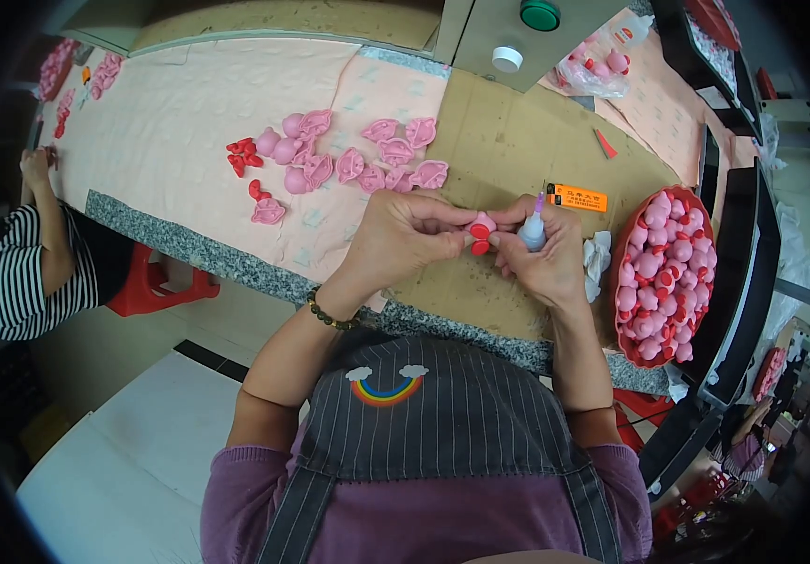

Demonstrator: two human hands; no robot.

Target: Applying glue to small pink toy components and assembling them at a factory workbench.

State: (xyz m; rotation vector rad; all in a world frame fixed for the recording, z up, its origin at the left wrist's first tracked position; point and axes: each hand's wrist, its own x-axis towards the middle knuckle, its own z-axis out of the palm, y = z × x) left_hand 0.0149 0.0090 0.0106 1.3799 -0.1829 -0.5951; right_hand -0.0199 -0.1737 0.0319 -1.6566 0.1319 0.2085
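left hand [391, 237]: thumb and fingers pinched on pink-and-red piece [483, 222], above brown board [489, 141] | right hand [558, 261]: fingertips on same piece, also gripping nozzle bottle [531, 234] | red basket [623, 342], far right: heaped with pink-and-red pieces [665, 273]

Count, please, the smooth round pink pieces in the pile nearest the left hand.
4 smooth round pink pieces: one uppermost, two below, one lowest. Ruffled pink shells may hide others.

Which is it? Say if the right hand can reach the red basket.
Likely yes: only crumpled tissue lies between the right hand and the red basket, though that hand holds a bottle.
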